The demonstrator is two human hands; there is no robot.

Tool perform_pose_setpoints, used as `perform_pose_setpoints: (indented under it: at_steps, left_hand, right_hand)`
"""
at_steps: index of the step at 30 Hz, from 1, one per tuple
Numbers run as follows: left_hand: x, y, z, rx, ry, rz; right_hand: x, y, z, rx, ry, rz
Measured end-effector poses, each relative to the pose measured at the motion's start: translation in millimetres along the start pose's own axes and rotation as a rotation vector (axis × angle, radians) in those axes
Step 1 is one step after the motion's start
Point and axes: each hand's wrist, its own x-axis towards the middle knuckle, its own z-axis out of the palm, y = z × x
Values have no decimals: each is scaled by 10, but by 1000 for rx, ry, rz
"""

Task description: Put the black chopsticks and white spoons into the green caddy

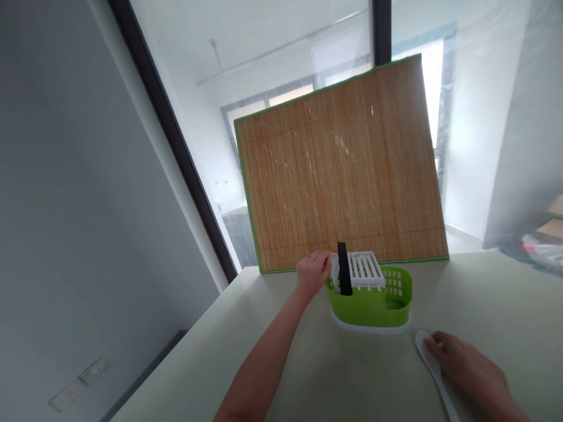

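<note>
A green plastic basket (pixel 368 309) with a white base stands on the pale table (pixel 352 375). Its middle carries a white slotted rack (pixel 366 268). In the left compartment stand a small white spoon (pixel 335 273) and a flat black utensil (pixel 345 269), both upright. My left hand (pixel 313 271) is at the basket's left rim beside the small spoon, fingers curled; what they hold, if anything, is hidden. At the lower right, my right hand (pixel 468 366) pinches a large white spoon (pixel 433 363) near its bowl, low over the table.
Behind the basket a bamboo mat (pixel 343 170) with green edging leans against a glass partition. A grey wall (pixel 88 205) fills the left side. Beyond the table at the far right lie cardboard (pixel 552 227) and clear plastic wrapping.
</note>
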Motion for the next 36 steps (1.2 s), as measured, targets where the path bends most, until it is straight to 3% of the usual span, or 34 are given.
perform_pose_setpoints:
  at_steps: [10,17,20,23,26,28,32,36]
  left_hand:
    - [-166,-79,245,-70,-175,-126]
    - [-198,-80,272,-28,-330,-211]
    - [-179,-81,215,-50,-315,-239]
    - [-242,-40,135,-140,-176,-297]
    - [-470,102,70,-297,29,-425]
    - [-707,251,47,-416,85,-492]
    - [-1194,573,42,-553,-8,-519]
    - [-1438,793,63,-616,-157,-477]
  right_hand:
    - [21,12,12,18,-20,-7]
    - [22,11,6,35,-16,4]
    - [12,1,-18,47,-24,11]
    - [9,6,-39,59,-40,9]
    - [10,23,-61,72,-33,10]
    - [11,36,-80,79,-25,8]
    - [24,71,-105,125,-73,-56]
    - [53,107,-80,137,-136,-99]
